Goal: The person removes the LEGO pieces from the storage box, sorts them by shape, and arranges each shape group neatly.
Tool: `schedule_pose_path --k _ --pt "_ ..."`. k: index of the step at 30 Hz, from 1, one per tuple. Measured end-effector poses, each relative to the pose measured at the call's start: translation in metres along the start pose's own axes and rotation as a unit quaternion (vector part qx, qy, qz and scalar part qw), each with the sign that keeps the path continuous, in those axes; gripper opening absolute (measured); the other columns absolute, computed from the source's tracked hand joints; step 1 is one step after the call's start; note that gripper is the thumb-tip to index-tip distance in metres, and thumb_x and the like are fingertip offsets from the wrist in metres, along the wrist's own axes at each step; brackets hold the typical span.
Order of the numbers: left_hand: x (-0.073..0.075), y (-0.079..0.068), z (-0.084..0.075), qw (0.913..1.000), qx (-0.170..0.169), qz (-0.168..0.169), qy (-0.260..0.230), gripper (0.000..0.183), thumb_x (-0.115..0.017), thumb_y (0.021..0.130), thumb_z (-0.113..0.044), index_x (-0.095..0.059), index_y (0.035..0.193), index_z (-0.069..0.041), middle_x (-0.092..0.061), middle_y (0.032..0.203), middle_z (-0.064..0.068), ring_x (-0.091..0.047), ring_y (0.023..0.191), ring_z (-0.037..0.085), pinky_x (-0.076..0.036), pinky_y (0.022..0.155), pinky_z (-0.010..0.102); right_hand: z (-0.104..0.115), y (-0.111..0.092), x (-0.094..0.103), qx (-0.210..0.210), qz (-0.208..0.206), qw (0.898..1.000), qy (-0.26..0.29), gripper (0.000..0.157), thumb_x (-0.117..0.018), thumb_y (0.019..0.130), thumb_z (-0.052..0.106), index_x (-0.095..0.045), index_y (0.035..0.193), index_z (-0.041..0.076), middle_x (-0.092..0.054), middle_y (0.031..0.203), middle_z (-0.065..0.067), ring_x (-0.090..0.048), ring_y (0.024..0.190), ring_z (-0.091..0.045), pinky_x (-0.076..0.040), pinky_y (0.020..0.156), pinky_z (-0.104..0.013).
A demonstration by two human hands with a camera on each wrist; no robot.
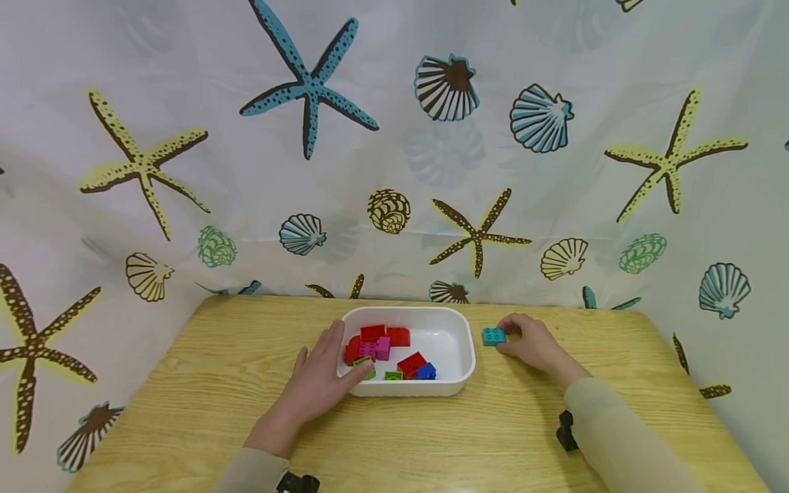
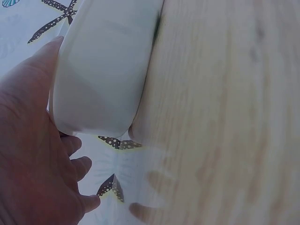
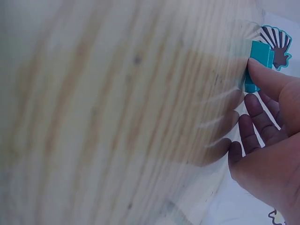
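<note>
Just right of the white plastic tub (image 1: 464,346), my right hand (image 1: 535,342) pinches a teal toy building brick (image 1: 493,336) between thumb and fingers, its studs up, close over the tabletop. In the right wrist view the thumb lies against the side of the teal brick (image 3: 257,51), while the other fingers are spread near the wood. My left hand (image 1: 320,376) holds the tub at its left end, thumb over the near rim and fingers along the outside. Inside the tub lie red bricks (image 1: 411,365), pink bricks (image 1: 368,350), green bricks (image 1: 393,376) and a blue brick (image 1: 426,371).
The tub stands on a light wooden table (image 1: 394,438) toward its back edge. A white curtain (image 1: 370,171) printed with starfish and shells hangs behind and on both sides. Black straps with mounts (image 1: 566,431) sit at both wrists.
</note>
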State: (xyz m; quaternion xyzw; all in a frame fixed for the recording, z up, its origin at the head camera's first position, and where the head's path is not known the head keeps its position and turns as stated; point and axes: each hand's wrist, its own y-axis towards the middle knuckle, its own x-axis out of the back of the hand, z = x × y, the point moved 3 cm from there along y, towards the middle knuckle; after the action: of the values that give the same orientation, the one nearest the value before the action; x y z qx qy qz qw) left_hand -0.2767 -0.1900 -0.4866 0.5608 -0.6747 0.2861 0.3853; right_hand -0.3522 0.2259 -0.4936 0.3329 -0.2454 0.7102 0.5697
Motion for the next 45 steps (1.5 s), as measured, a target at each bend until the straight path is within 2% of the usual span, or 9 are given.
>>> schedule_pose_path --k 15,21,24,30,35,39,45 --pt "-0.002 0.001 0.008 1.0 0.004 0.008 0.002 0.113 -0.062 0.103 -0.071 -0.007 0.178 -0.007 -0.009 0.184 0.018 -0.008 0.168 0.046 -0.001 0.128 0.076 -0.003 -0.001 -0.004 0.008 -0.002 1.0 0.004 0.032 -0.081 0.101 0.008 -0.068 0.129 -0.001 -0.07 0.13 -0.021 -0.062 0.128 -0.043 -0.046 0.117 -0.062" --pt "-0.001 0.001 0.009 0.9999 0.006 0.009 -0.001 0.113 -0.062 0.102 -0.071 -0.007 0.178 -0.008 -0.009 0.184 0.017 -0.007 0.168 0.046 0.0 0.129 0.075 -0.004 0.0 -0.003 -0.014 0.003 1.0 0.008 0.043 -0.081 0.102 0.011 -0.064 0.139 -0.001 -0.068 0.137 -0.023 -0.06 0.133 -0.044 -0.044 0.119 -0.062" --pt "-0.001 0.002 0.008 0.9999 0.007 0.011 -0.002 0.113 -0.063 0.102 -0.071 -0.006 0.178 -0.008 -0.009 0.184 0.017 -0.007 0.168 0.045 0.001 0.129 0.075 -0.001 -0.002 0.002 -0.016 -0.008 1.0 0.013 0.05 -0.081 0.102 0.013 -0.062 0.146 -0.002 -0.065 0.141 -0.025 -0.056 0.137 -0.046 -0.043 0.119 -0.064" --pt "-0.001 0.002 0.007 0.9999 0.006 0.01 -0.002 0.112 -0.063 0.103 -0.068 -0.006 0.178 -0.008 -0.009 0.184 0.017 -0.007 0.168 0.045 0.001 0.129 0.074 0.024 -0.004 0.015 0.031 -0.023 0.999 0.005 0.061 -0.082 0.102 0.015 -0.057 0.156 0.0 -0.058 0.155 -0.025 -0.048 0.147 -0.049 -0.039 0.121 -0.068" --pt "0.0 0.002 0.008 1.0 0.004 0.004 -0.003 0.111 -0.063 0.103 -0.068 -0.007 0.178 -0.007 -0.01 0.184 0.018 -0.008 0.168 0.046 -0.001 0.129 0.075 0.056 -0.004 0.017 0.092 -0.03 0.995 -0.008 0.061 -0.085 0.1 0.014 -0.061 0.154 0.001 -0.06 0.154 -0.022 -0.05 0.146 -0.048 -0.041 0.12 -0.068" --pt "0.0 0.002 0.009 1.0 0.005 0.005 -0.005 0.111 -0.064 0.104 -0.067 -0.007 0.178 -0.007 -0.01 0.184 0.018 -0.008 0.168 0.046 -0.001 0.129 0.076 0.085 -0.004 0.009 0.133 -0.026 0.991 -0.009 0.059 -0.086 0.098 0.012 -0.064 0.151 0.003 -0.062 0.154 -0.019 -0.051 0.147 -0.046 -0.041 0.121 -0.067" --pt "0.0 0.002 0.006 0.9999 0.009 0.01 -0.008 0.111 -0.064 0.103 -0.068 -0.007 0.178 -0.008 -0.009 0.184 0.017 -0.007 0.168 0.046 0.001 0.129 0.076 0.118 -0.004 -0.012 0.142 0.01 0.99 -0.009 0.057 -0.088 0.098 0.016 -0.067 0.15 0.009 -0.062 0.155 -0.014 -0.049 0.149 -0.042 -0.039 0.124 -0.063"
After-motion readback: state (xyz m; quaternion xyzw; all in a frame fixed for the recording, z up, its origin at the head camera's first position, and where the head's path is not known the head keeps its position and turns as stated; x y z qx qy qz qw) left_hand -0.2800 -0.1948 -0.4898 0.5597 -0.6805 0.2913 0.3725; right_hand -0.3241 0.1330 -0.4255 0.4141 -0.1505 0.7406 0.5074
